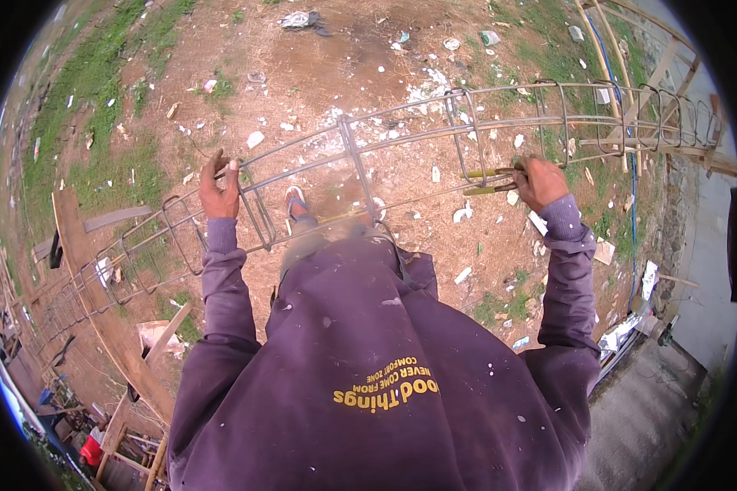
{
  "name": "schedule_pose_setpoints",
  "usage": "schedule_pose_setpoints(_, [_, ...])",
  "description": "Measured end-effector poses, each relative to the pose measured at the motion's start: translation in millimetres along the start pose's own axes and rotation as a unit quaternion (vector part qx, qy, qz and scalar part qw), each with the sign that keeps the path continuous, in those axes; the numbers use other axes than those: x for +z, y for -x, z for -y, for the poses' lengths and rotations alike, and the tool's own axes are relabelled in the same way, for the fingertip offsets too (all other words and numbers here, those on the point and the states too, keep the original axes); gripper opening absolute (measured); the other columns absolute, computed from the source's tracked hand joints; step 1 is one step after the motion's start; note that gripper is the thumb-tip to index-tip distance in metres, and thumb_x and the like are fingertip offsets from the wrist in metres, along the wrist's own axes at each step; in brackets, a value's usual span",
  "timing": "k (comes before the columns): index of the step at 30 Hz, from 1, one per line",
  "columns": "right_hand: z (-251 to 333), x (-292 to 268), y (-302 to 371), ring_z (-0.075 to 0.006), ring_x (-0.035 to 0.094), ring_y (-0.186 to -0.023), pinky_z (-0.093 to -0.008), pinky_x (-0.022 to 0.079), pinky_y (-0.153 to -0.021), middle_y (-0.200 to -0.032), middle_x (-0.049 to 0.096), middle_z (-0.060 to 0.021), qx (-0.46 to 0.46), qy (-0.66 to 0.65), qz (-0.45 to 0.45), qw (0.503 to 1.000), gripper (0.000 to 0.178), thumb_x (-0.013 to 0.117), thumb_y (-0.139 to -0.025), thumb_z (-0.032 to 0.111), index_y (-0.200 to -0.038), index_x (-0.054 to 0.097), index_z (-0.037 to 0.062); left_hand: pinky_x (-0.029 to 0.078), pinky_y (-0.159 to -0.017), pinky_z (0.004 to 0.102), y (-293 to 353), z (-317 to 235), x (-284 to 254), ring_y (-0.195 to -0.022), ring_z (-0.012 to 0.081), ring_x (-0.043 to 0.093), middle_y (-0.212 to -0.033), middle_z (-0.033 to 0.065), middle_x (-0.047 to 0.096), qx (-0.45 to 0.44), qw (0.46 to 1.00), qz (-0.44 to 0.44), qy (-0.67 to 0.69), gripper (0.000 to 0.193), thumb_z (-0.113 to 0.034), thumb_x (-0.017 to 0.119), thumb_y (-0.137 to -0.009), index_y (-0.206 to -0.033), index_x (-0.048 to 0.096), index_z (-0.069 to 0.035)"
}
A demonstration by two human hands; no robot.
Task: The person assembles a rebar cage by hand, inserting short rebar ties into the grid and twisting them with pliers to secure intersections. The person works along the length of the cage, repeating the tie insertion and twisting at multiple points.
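A long steel rebar cage (348, 154) crosses in front of me, its lengthwise bars joined by rectangular stirrups. My left hand (219, 190) is at the cage's top bar, beside a stirrup (258, 204), with fingers curled and thumb raised. A thin wire seems to stick out past its fingertips; what the fingers hold is too small to make out. On the other side, my right hand (542, 183) is closed around the dark end of a pair of pincers (490, 190). Their yellow handles point left, across the cage's lower bar.
Wooden boards (110, 303) stand under the cage at left, and a timber frame (671, 90) is at its right end. White scraps litter the dirt and grass. A blue hose (634, 221) runs beside a grey wall (704, 254) at right. My feet (296, 200) are below the cage.
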State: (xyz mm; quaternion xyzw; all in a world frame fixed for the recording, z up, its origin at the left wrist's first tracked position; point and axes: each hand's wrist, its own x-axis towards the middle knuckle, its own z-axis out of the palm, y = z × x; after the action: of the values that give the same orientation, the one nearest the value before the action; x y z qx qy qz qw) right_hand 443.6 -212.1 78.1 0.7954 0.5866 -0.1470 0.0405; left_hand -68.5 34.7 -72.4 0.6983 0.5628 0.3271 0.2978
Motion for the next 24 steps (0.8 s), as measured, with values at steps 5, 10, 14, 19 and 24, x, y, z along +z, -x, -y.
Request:
schedule_pose_setpoints(5, [-58.8, -134.8, 68.4, -0.0261, 0.065, -0.086, -0.0353, 0.051, -0.078, -0.096, 0.068, -0.0139, 0.037, -0.135, -0.039, 0.989, 0.025, 0.064, -0.091, 0.015, -0.111, 0.065, 0.0011, 0.047, -0.097, 0.0387, 21.0, 0.1, -8.7, -0.114, 0.0271, 0.062, -0.119, 0.0149, 0.067, -0.017, 0.993, -0.114, -0.006, 0.044, -0.026, 0.068, -0.092, -0.130, 0.061, -0.005])
schedule_pose_setpoints(10, [-128.3, -195.6, 175.8, -0.0184, 0.063, -0.103, -0.0350, 0.051, -0.091, -0.130, 0.059, -0.0158, 0.162, -0.328, -0.327, 0.871, 0.039, 0.059, -0.098, 0.020, -0.130, 0.055, -0.0023, 0.049, -0.093, 0.0389, 36.8, 0.5, -15.7, -0.110, 0.0278, 0.064, -0.116, 0.0140, 0.068, -0.019, 0.986, -0.156, -0.053, 0.034, -0.022, 0.070, -0.090, -0.119, 0.067, -0.005])
schedule_pose_setpoints(14, [-134.0, -95.5, 143.6, -0.0204, 0.063, -0.090, -0.0372, 0.052, -0.084, -0.128, 0.056, -0.0243, -0.005, -0.593, -0.225, 0.773, 0.078, 0.064, -0.092, 0.018, -0.154, 0.019, 0.0008, 0.050, -0.089, 0.0394, 47.3, -3.9, -8.7, -0.103, 0.0304, 0.066, -0.105, 0.0150, 0.071, -0.017, 0.983, -0.172, -0.055, 0.025, -0.020, 0.072, -0.087, -0.105, 0.072, -0.003])
schedule_pose_setpoints(19, [-12.4, -13.0, 46.8, -0.0126, 0.055, -0.066, -0.0346, 0.045, -0.075, -0.088, 0.057, -0.0077, -0.036, -0.748, -0.209, 0.629, 0.065, 0.051, -0.100, 0.009, -0.156, 0.018, 0.0083, 0.051, -0.088, 0.0408, 46.9, -11.5, -14.1, -0.096, 0.0306, 0.067, -0.101, 0.0155, 0.072, -0.011, 0.990, -0.129, -0.048, 0.023, -0.019, 0.072, -0.086, -0.102, 0.073, -0.003])
schedule_pose_setpoints(24, [153.1, -23.7, -30.2, -0.0284, 0.066, -0.098, -0.0385, 0.059, -0.082, -0.130, 0.054, -0.0286, -0.109, -0.826, 0.004, 0.553, 0.084, 0.061, -0.095, 0.030, -0.155, 0.011, 0.0000, 0.053, -0.083, 0.0357, 47.0, -19.2, -26.5, -0.092, 0.0262, 0.070, -0.097, 0.0157, 0.073, -0.025, 0.997, -0.056, -0.043, 0.022, -0.018, 0.070, -0.089, -0.103, 0.073, -0.002])
